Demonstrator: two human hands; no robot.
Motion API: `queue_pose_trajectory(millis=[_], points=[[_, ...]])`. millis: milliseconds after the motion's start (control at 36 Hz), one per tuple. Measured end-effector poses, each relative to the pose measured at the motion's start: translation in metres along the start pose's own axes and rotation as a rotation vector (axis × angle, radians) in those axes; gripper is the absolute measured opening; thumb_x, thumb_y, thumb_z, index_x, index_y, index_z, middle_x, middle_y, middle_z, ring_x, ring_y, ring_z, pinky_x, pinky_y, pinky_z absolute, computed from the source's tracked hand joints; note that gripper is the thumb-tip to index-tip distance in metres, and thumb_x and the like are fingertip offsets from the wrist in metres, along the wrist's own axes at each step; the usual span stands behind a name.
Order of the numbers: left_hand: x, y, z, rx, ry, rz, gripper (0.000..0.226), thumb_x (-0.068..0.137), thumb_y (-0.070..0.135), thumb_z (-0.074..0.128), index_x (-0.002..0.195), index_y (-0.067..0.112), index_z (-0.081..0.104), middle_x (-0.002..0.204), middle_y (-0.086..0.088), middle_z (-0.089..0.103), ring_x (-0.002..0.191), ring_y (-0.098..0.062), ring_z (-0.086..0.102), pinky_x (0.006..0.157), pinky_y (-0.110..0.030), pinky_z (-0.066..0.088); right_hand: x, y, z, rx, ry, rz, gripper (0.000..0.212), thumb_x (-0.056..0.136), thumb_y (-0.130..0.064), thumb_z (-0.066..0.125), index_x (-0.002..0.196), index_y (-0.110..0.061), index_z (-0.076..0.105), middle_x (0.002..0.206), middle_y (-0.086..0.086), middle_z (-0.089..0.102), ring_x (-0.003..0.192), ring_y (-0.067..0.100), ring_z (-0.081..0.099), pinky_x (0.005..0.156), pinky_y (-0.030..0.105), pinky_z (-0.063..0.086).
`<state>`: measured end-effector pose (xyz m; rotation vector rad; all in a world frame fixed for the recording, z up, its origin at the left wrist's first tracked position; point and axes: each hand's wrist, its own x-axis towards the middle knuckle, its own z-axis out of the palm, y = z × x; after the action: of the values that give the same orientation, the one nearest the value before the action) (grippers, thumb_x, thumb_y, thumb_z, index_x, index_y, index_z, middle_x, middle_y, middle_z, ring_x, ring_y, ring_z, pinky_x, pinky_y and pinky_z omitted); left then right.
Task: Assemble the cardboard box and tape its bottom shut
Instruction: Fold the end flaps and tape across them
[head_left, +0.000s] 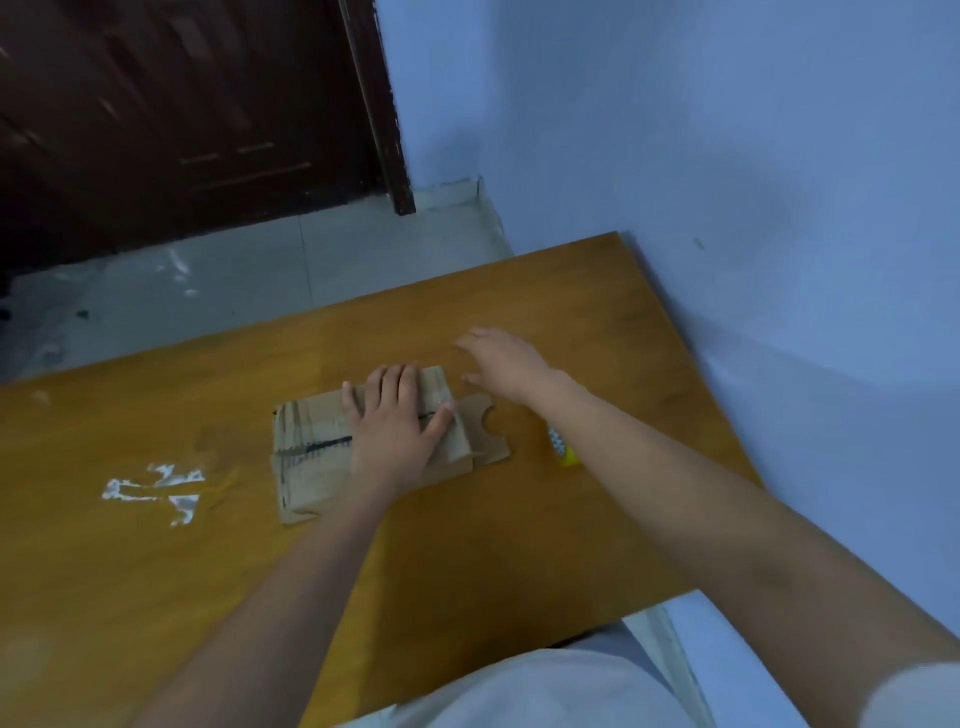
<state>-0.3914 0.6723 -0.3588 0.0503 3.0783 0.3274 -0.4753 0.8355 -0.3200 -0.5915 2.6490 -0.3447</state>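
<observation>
The flattened cardboard box (332, 447) lies on the wooden table (156, 545); the left hand (395, 426) presses flat on it, fingers straight; the right hand (501, 364) hovers beyond its notched flap (488, 431), fingers loosely spread, holding nothing; a yellow object (563, 449) lies just beside the flap.

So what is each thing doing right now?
cardboard box: flat on the table, not yet opened up.
left hand: open, pressing flat on the box.
right hand: open, above the table, holding nothing.
yellow object: lying beside the box, partly hidden.
door: closed.
</observation>
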Motion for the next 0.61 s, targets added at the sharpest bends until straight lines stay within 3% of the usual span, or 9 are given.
queue_pose_trajectory(millis=[139, 278, 472, 556, 611], points=[[-0.001, 0.001, -0.003, 0.004, 0.009, -0.011, 0.082, 0.085, 0.069, 0.014, 0.142, 0.014, 0.033, 0.146, -0.005, 0.036, 0.139, -0.022, 0.019, 0.113, -0.051, -0.004, 0.025, -0.004, -0.003, -0.170, -0.016, -0.211, 0.040, 0.091, -0.021, 0.056, 0.131, -0.019, 0.052, 0.131, 0.004, 0.053, 0.121, 0.025, 0.046, 0.088, 0.037, 0.044], [0.000, 0.001, -0.002, 0.004, 0.015, -0.017, 0.080, 0.085, 0.069, 0.015, 0.142, 0.015, 0.035, 0.144, -0.005, 0.038, 0.139, -0.022, 0.020, 0.114, -0.050, -0.003, 0.039, 0.001, -0.010, -0.180, -0.127, -0.309, 0.020, 0.089, -0.021, 0.055, 0.103, -0.019, 0.069, 0.103, 0.007, 0.066, 0.094, 0.027, 0.061, 0.064, 0.030, 0.043], [-0.001, 0.001, -0.001, -0.003, 0.023, -0.020, 0.076, 0.087, 0.067, 0.021, 0.140, 0.015, 0.037, 0.142, -0.005, 0.040, 0.137, -0.023, 0.022, 0.113, -0.051, -0.001, 0.047, 0.003, -0.016, -0.240, -0.215, -0.353, 0.016, 0.085, -0.026, 0.055, 0.088, -0.016, 0.067, 0.091, 0.009, 0.066, 0.078, 0.030, 0.061, 0.056, 0.029, 0.043], [-0.001, 0.003, -0.002, -0.009, 0.020, -0.025, 0.076, 0.087, 0.067, 0.022, 0.140, 0.015, 0.036, 0.142, -0.005, 0.041, 0.137, -0.023, 0.023, 0.113, -0.050, -0.001, 0.048, 0.004, -0.017, -0.245, -0.245, -0.359, 0.017, 0.088, -0.027, 0.053, 0.075, -0.016, 0.059, 0.083, 0.006, 0.063, 0.066, 0.024, 0.054, 0.047, 0.025, 0.033], [-0.001, 0.004, -0.003, -0.001, 0.014, -0.027, 0.077, 0.086, 0.068, 0.020, 0.140, 0.015, 0.036, 0.142, -0.004, 0.040, 0.138, -0.023, 0.023, 0.114, -0.050, -0.001, 0.048, 0.005, -0.018, -0.233, -0.239, -0.352, 0.022, 0.090, -0.026, 0.051, 0.081, -0.010, 0.063, 0.083, 0.007, 0.063, 0.068, 0.025, 0.055, 0.046, 0.024, 0.031]])
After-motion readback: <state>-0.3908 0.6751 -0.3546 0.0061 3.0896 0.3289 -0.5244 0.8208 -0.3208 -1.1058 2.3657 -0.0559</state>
